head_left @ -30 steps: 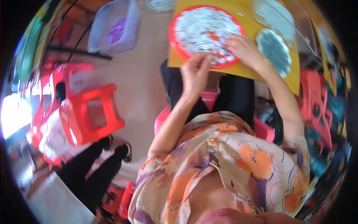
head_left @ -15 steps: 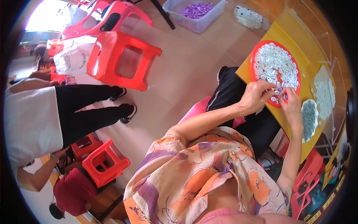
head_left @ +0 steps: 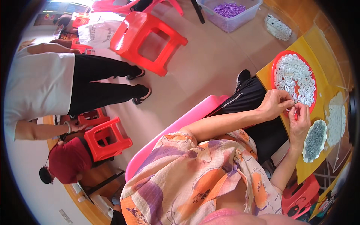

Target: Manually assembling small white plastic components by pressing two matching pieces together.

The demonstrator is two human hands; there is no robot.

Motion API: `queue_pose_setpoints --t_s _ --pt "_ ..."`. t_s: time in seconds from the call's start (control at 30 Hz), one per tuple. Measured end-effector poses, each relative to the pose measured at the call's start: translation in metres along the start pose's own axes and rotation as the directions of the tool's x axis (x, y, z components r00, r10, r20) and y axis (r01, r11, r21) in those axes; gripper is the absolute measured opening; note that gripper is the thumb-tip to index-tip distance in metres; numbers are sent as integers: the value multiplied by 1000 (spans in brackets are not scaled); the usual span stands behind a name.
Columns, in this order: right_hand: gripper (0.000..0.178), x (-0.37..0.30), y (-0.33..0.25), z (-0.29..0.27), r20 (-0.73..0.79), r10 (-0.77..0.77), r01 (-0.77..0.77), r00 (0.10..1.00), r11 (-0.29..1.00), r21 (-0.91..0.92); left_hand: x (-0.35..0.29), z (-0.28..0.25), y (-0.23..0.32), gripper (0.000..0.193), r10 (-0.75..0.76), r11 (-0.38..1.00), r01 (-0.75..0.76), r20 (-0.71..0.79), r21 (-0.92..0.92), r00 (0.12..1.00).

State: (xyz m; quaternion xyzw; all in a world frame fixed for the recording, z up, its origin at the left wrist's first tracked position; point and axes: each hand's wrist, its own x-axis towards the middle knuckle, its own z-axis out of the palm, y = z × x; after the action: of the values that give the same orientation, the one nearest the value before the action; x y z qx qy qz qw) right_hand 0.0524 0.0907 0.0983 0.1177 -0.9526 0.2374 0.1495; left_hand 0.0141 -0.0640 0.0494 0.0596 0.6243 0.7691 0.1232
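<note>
My left hand and my right hand meet fingertip to fingertip at the near edge of a round red plate. Both are closed in a pinch; whatever sits between the fingers is too small to make out. Many small white oval pieces with holes fill the plate, and a patch of red bottom shows among them. Beside my right hand lies a white scalloped dish of tiny grey pieces. Plate and dish rest on a yellow board.
A pile of whitish pieces lies right of the dish. Beyond the board stand a clear bin of purple pieces and a bag of white pieces. Red stools stand to the left, near a standing person and another in dark red.
My view has shifted, so the surroundings sit elsewhere in the picture. My hands have drawn closer together, fingertips now touching near the plate's edge. The standing person's lower arm has shifted.
</note>
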Motion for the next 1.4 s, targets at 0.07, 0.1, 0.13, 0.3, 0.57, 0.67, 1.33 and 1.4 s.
queue_pose_setpoints --t_s 0.07,0.1,0.13,0.3,0.57,0.67,1.33,1.4 --pt "14 -1 -1 0 -52 11 -7 999 997 81 -2 4 0 15 -13 997 12 -15 -70 1000" --pt "15 -4 2 0 -44 51 -46 998 991 122 -4 6 1 14 -22 995 21 -16 -97 1000" --pt "15 -6 4 0 -47 47 -41 998 990 132 -6 7 4 14 -20 996 18 -22 -88 1000" --pt "14 -19 13 -11 -66 114 -97 991 972 213 -16 25 13 12 -20 994 16 -38 -106 999" --pt "15 -45 14 -26 -166 152 -101 974 954 281 -32 46 22 8 237 959 -231 -19 163 971" --pt "15 -49 14 -34 -97 227 -176 969 911 374 -39 49 32 8 327 924 -314 -29 220 944" --pt "20 -28 84 11 232 264 -324 936 395 859 1 48 -28 8 205 977 -208 -68 -43 976" --pt "21 -36 79 10 239 345 -343 908 281 896 0 54 -35 9 201 977 -204 -55 -66 978"
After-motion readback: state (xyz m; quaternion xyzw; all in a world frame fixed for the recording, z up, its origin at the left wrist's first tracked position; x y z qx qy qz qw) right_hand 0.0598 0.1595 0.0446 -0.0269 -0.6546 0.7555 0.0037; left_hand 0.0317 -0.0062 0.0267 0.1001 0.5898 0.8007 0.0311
